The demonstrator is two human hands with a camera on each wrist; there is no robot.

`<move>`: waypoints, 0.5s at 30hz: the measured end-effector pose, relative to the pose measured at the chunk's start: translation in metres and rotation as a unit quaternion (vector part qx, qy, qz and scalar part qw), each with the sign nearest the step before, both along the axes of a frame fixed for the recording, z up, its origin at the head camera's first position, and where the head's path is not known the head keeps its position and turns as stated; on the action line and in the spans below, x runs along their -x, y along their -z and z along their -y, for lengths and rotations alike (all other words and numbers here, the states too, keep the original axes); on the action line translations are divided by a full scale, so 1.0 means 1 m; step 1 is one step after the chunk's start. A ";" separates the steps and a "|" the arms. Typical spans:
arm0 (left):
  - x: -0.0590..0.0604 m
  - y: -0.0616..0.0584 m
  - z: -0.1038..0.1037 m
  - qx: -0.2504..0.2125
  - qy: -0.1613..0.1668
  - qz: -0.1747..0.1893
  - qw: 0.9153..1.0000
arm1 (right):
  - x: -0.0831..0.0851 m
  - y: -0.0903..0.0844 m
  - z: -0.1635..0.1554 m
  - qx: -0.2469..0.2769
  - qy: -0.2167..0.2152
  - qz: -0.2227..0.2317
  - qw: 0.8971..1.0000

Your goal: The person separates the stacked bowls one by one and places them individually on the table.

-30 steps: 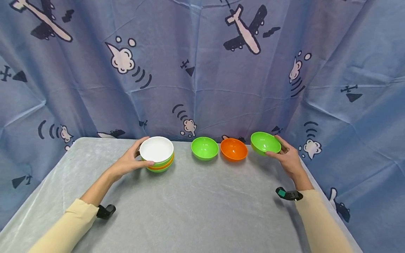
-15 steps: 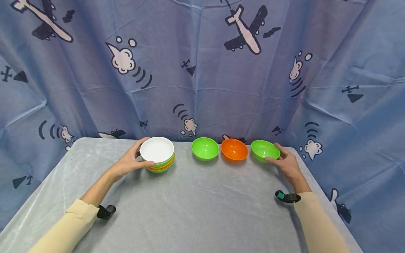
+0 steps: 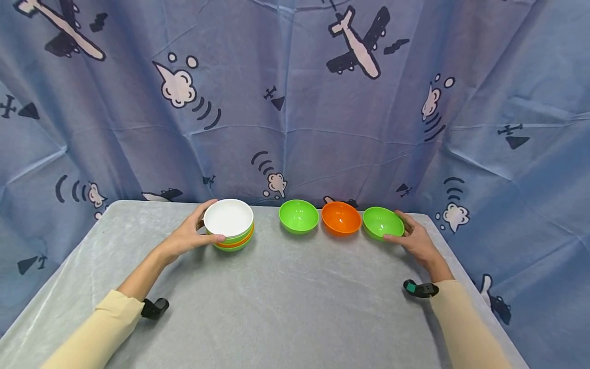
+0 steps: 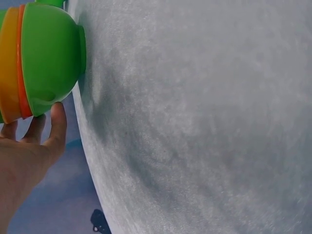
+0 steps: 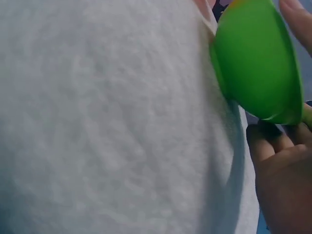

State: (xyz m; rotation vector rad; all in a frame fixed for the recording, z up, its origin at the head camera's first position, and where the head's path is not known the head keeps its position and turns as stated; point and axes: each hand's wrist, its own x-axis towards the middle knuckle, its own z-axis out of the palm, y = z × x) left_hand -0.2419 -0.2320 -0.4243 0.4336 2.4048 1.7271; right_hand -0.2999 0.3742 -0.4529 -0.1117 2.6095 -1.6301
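Note:
A stack of bowls point(image 3: 230, 228) with a white one on top stands at the back left of the grey table point(image 3: 276, 297). My left hand point(image 3: 191, 236) grips the stack from the left; the left wrist view shows the stack's green bottom bowl point(image 4: 46, 58) with fingers curled round it. To the right stand a green bowl point(image 3: 298, 216), an orange bowl point(image 3: 341, 218) and another green bowl point(image 3: 383, 223) in a row. My right hand point(image 3: 412, 238) holds the rightmost green bowl point(image 5: 258, 63), which rests on the table beside the orange one.
A blue curtain point(image 3: 295, 102) printed with planes and clouds hangs right behind the table. The table's right edge runs close to the right hand. Black wrist cameras point(image 3: 154, 308) sit under both sleeves.
The right hand has lowered the rightmost green bowl from the air onto the table and slid it left toward the orange bowl. The left hand and stack have not moved.

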 end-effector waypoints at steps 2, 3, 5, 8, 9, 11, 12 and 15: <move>0.000 0.001 0.000 0.000 0.000 0.002 1.000 | -0.001 -0.004 -0.001 -0.005 -0.001 -0.009 1.000; 0.000 0.001 0.000 0.000 0.001 0.001 1.000 | -0.002 -0.006 -0.002 -0.007 0.002 -0.016 1.000; 0.001 0.002 0.001 0.000 0.001 -0.001 1.000 | -0.004 -0.011 -0.001 -0.005 0.015 -0.033 0.999; 0.001 0.002 0.001 0.000 0.006 -0.006 1.000 | -0.005 -0.019 0.002 0.003 0.042 -0.066 0.997; 0.001 0.002 0.001 0.000 0.008 -0.009 1.000 | -0.005 -0.022 0.004 0.004 0.051 -0.080 0.995; 0.001 0.003 0.001 -0.001 0.013 -0.011 1.000 | -0.004 -0.026 0.009 0.012 0.071 -0.107 0.992; 0.001 0.004 0.001 -0.003 0.015 -0.012 1.000 | -0.003 -0.028 0.013 0.014 0.079 -0.123 0.989; 0.002 0.006 0.000 -0.005 0.017 -0.013 1.000 | -0.001 -0.034 0.028 0.042 0.085 -0.160 0.983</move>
